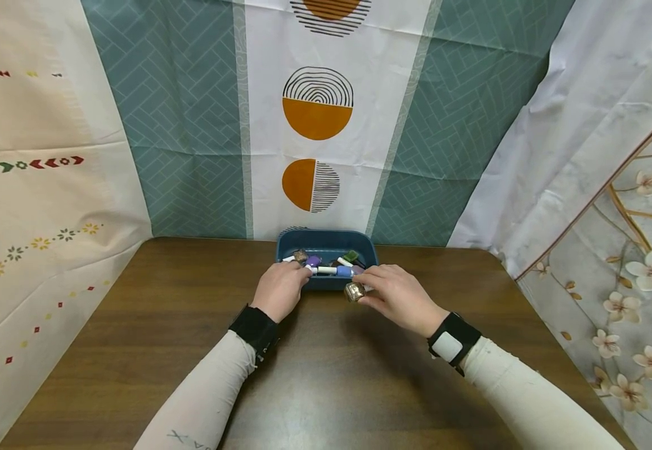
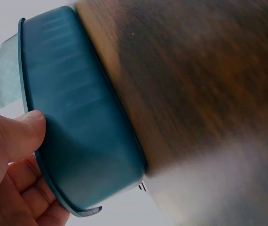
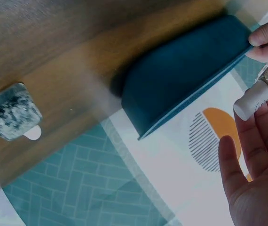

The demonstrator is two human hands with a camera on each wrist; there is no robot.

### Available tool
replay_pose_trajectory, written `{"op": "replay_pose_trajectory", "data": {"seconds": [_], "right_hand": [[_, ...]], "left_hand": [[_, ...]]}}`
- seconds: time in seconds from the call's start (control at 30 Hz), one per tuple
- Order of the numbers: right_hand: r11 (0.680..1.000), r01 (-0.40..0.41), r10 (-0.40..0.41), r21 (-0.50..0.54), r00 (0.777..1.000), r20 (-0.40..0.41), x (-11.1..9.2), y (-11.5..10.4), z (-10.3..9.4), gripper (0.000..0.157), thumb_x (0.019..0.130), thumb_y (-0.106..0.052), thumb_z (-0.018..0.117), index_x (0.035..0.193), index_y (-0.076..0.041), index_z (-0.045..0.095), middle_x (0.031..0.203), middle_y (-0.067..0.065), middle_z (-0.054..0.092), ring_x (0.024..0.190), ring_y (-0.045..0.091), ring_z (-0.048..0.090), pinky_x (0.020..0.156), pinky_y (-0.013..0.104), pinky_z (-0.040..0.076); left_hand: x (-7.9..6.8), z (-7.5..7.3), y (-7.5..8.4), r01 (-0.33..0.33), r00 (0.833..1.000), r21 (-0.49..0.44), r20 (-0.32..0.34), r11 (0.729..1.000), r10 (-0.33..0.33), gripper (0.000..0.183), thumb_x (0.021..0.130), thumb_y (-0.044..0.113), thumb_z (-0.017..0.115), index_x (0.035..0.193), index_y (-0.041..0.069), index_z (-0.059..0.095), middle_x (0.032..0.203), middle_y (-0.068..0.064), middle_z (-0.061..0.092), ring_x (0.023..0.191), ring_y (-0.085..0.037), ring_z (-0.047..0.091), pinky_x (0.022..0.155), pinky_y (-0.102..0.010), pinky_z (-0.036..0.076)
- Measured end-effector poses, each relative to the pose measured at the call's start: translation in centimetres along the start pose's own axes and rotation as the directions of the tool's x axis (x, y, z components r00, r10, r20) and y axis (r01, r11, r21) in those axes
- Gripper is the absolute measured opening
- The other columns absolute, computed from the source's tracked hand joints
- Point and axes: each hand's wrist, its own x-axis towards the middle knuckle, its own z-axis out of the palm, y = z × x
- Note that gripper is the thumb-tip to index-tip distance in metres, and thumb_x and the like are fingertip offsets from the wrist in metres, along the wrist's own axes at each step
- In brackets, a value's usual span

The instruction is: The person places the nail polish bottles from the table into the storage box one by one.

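A dark blue plastic bin (image 1: 326, 285) stands near the back of the table, several small bottles inside. My left hand (image 1: 280, 289) grips its front left rim; the left wrist view shows the thumb (image 2: 28, 132) against the outer wall and the other fingers behind the rim. In front of the bin's right side, my right hand (image 1: 401, 297) pinches a small glittery gold bottle (image 1: 354, 291) that looks like nail polish. Its white cap (image 3: 251, 101) shows in the right wrist view. Part of that bottle is hidden by fingers.
Among the bin's contents are a blue bottle (image 1: 344, 271) with a long white cap, a purple bottle (image 1: 314, 260) and a green bottle (image 1: 351, 256). A silver-speckled block (image 3: 14, 113) shows in the right wrist view. Patterned cloth (image 1: 326, 206) hangs along the table's back edge.
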Motion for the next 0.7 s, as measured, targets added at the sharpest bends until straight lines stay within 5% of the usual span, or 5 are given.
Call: {"op": "replay_pose_trajectory", "data": {"seconds": [0.7], "right_hand": [[0.998, -0.050, 0.049, -0.050, 0.998, -0.028, 3.1, 0.5, -0.6, 0.039, 0.079, -0.038, 0.073, 0.113, -0.023, 0.063, 0.104, -0.010, 0.062, 0.097, 0.011, 0.057, 0.095, 0.037, 0.043]], "left_hand": [[-0.1, -0.2, 0.0, -0.004, 1.000, 0.003, -0.010, 1.000, 0.004, 0.012, 0.088, 0.021, 0.065, 0.098, 0.018, 0.071, 0.084, 0.001, 0.067, 0.078, -0.018, 0.061, 0.080, -0.035, 0.050]]}}
